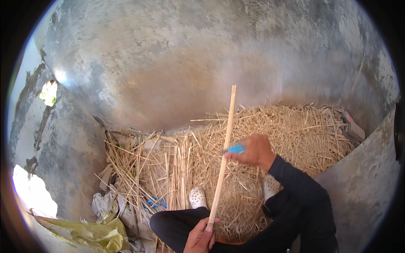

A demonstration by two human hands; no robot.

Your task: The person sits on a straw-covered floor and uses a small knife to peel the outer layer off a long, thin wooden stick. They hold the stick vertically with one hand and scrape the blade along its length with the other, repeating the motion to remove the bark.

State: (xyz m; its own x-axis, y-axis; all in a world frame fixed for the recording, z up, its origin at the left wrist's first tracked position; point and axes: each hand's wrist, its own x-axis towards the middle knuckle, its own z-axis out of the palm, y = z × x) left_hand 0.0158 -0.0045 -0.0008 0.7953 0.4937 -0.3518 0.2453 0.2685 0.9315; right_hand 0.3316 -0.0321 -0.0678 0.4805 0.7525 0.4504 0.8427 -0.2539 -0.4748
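Observation:
A long, pale wooden strip (224, 168), likely split bamboo, stands slanted in front of me, its top leaning slightly right. My left hand (200, 237) is closed around its lower end, close to my knee. Across the middle of the strip, my right hand (256, 152) grips a small blue-handled tool (235, 149). That tool meets the strip's edge, but its working end is blurred and I cannot tell its exact kind. Beneath both hands lies a thick heap of thin straw-coloured shavings (291, 135).
Several similar strips (182, 168) lie left of my leg, with thinner sticks (139, 156) heaped beyond. A blue item (155, 203) and a yellowish sack (99, 236) sit at lower left. Concrete walls (177, 55) enclose the space; a brick (355, 131) rests at right.

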